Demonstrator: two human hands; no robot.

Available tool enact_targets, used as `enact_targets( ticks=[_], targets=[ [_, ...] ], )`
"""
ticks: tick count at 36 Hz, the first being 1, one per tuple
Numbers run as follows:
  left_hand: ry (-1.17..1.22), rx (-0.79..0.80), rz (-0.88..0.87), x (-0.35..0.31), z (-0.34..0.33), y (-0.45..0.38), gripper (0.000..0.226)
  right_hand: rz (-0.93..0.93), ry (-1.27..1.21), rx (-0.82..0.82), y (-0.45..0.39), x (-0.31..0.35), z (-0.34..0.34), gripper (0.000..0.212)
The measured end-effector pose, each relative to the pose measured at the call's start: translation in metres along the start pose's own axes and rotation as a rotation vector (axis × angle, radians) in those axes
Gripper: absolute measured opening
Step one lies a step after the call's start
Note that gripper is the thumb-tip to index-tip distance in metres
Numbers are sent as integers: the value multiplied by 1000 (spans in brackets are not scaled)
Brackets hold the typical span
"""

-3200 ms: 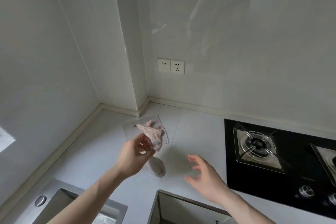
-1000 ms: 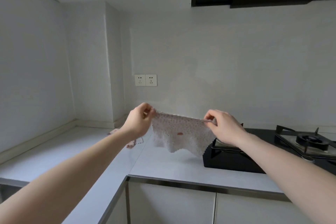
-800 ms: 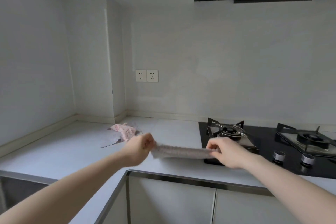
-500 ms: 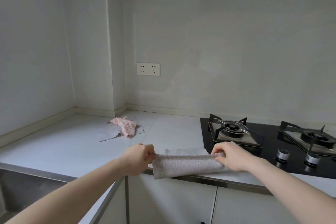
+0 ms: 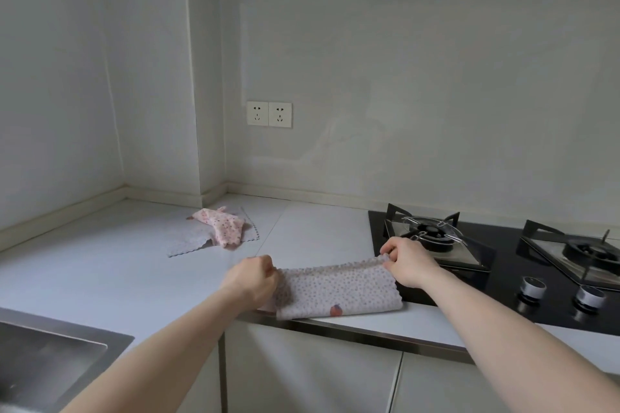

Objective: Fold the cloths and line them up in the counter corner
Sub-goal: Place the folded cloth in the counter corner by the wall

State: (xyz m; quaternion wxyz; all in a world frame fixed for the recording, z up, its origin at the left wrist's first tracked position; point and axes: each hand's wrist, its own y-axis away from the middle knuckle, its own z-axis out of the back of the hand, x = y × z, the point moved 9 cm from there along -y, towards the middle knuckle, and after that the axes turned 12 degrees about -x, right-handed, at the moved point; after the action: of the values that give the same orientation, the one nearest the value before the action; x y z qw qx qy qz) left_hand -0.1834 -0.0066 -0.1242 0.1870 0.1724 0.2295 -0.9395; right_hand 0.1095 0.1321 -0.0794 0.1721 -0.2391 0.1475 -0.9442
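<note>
Now, step: both hands folded the dotted cloth (image 5: 339, 290) at the worktop (image 5: 100, 265) edge.
Grip: left hand (image 5: 253, 278) and right hand (image 5: 407, 263) each pinched a top corner.
Next: likely needed laying flat, then halving.

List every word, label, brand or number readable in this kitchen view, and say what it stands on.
None can be read.
Wall sockets: holes only, no lettering.
Hob knobs: any marks too small to tell.
Dotted cloth: printed dots and one small red motif, no text.

Gas hob (image 5: 496, 255), sink (image 5: 50, 359), wall sockets (image 5: 269, 114)

Nubbly cloth (image 5: 339, 292), glossy black hob (image 5: 503, 282)
</note>
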Motion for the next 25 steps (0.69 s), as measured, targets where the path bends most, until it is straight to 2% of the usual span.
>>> enact_targets(
  ticks=[5,9,17,23,25],
  targets=[
    [-69,-22,-7,2,-8,-8,17,-26,23,-11,-7,-3,-16,16],
    [-96,-22,-9,4,-17,-13,28,-81,10,2,-7,-7,-26,27],
    [-47,-16,-3,7,-39,-15,38,-78,122,212,1,-9,-54,60],
    [-27,-32,-10,9,-43,-16,41,-123,140,260,0,-7,-62,60],
    [-20,-42,-10,10,-42,-16,40,-124,126,273,-2,-6,-66,47]
  ],
)
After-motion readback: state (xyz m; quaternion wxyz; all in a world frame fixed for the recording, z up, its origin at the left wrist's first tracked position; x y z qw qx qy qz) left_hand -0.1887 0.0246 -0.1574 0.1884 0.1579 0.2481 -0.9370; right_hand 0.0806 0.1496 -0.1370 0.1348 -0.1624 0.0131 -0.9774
